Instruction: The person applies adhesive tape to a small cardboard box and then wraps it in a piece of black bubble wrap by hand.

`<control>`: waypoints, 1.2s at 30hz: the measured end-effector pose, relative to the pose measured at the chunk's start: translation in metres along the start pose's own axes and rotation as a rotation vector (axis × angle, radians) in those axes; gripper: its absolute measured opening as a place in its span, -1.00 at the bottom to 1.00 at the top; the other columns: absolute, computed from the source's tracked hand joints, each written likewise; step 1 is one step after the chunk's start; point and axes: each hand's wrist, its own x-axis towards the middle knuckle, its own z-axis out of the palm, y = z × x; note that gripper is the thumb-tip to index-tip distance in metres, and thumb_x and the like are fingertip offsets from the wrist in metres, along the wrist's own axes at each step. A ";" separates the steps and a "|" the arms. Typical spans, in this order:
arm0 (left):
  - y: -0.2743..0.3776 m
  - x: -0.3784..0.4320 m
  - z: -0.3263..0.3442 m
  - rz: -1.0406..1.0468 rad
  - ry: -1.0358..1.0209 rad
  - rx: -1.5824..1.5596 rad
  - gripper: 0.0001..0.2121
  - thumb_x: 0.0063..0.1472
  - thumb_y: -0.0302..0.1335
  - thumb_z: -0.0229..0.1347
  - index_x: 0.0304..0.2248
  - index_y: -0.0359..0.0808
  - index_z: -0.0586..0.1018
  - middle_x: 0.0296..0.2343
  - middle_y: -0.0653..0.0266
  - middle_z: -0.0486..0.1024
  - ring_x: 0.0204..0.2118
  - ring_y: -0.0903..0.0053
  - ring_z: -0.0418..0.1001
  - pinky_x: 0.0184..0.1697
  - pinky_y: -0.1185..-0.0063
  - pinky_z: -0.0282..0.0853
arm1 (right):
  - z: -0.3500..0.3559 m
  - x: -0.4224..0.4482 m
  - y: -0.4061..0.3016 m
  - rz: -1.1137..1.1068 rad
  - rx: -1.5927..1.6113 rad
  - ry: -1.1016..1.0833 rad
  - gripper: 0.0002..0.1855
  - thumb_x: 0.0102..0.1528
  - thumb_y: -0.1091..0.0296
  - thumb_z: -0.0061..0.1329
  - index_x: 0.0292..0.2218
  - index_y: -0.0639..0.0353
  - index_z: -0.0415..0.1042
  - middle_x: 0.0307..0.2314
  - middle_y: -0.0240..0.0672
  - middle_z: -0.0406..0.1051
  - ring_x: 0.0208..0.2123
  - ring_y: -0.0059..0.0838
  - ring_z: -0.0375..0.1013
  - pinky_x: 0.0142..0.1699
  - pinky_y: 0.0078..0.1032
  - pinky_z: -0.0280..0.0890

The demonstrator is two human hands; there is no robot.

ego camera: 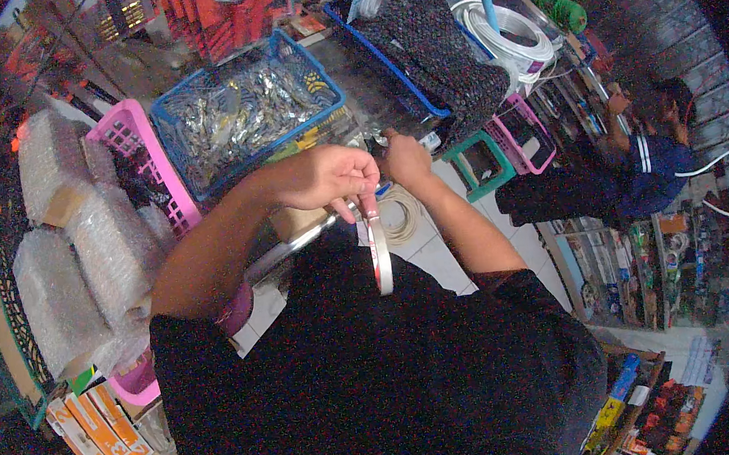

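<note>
A narrow roll of tape [382,258] hangs edge-on from the lower fingers of my left hand [340,176], whose thumb and index finger are pinched together above it. Close by on the right, my right hand [405,157] has its index finger stretched towards the edge of the dark counter [365,91], at a small shiny clear piece. Its other fingers are curled, and what lies under them is hidden. Just beyond my left hand, a blue plastic basket [250,107] holds many small clear packets.
Bubble-wrapped parcels [68,260] and a pink basket [143,156] stand left. A blue-rimmed tray [383,63] of dark small items lies ahead, beside a coil of white cable [510,39]. A green plastic stool [486,165] and another person [645,164] are right. Beige cable [403,217] lies coiled below.
</note>
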 end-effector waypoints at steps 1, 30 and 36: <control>0.000 0.000 0.000 -0.002 -0.003 0.002 -0.86 0.19 -0.48 -0.18 -0.29 -0.36 0.28 -0.41 0.14 0.41 -0.29 0.39 0.43 -0.28 0.50 0.41 | -0.001 0.001 0.000 -0.010 0.003 0.010 -0.66 -0.16 0.35 -0.01 -0.28 0.24 0.34 -0.44 -0.03 0.41 -0.36 -0.08 0.42 -0.27 -0.23 0.32; 0.001 0.001 0.004 -0.053 -0.007 0.069 -0.86 0.16 -0.41 -0.15 -0.35 -0.31 0.30 -0.45 0.21 0.43 -0.36 0.52 0.45 -0.48 0.60 0.42 | -0.117 -0.061 0.065 -0.344 0.872 -0.907 -0.55 -0.25 0.59 0.04 -0.23 0.24 0.29 -0.55 -0.47 0.36 -0.53 -0.74 0.30 -0.47 -0.77 0.16; 0.000 0.002 0.008 -0.032 0.022 0.058 -0.86 0.16 -0.41 -0.14 -0.35 -0.32 0.31 -0.46 0.23 0.42 -0.38 0.54 0.45 -0.52 0.63 0.40 | -0.132 -0.061 0.053 -0.501 0.636 -0.922 -0.50 -0.36 0.57 0.17 -0.29 0.27 0.32 -0.52 -0.49 0.33 -0.45 -0.74 0.27 -0.39 -0.74 0.16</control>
